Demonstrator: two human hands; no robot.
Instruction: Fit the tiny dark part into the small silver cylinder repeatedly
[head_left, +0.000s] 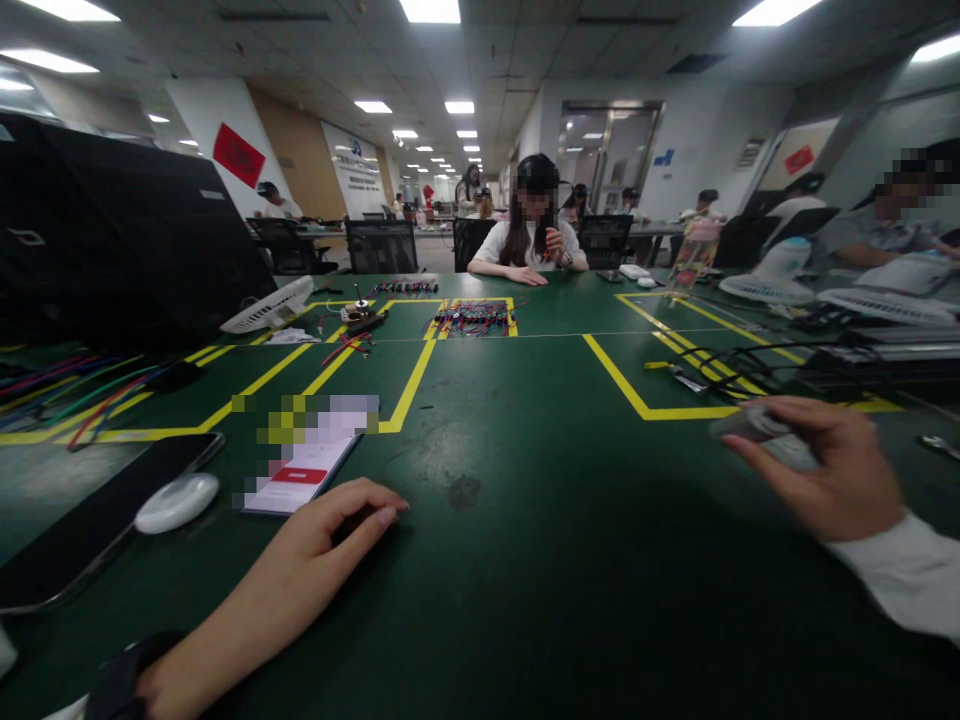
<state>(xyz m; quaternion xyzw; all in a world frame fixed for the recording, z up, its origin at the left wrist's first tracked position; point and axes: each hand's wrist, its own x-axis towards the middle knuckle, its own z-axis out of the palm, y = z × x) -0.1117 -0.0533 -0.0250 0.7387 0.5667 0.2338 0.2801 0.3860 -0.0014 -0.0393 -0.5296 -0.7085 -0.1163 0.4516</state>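
Observation:
My left hand (330,540) rests on the green table (525,520) with its fingers curled and their tips down, just right of a white card (304,470) with a red band. Whether anything lies under the fingers I cannot tell. My right hand (817,465) hovers at the right, its fingers closed round a small grey object (750,425) that motion blurs. A white sleeve covers that wrist.
A dark phone (97,520) and a white oval puck (178,502) lie at the left. Yellow tape lines (409,385) mark boxes on the table. Coloured wires (472,318) lie further back, black cables (742,365) at right. A person (529,240) sits opposite; others sit around.

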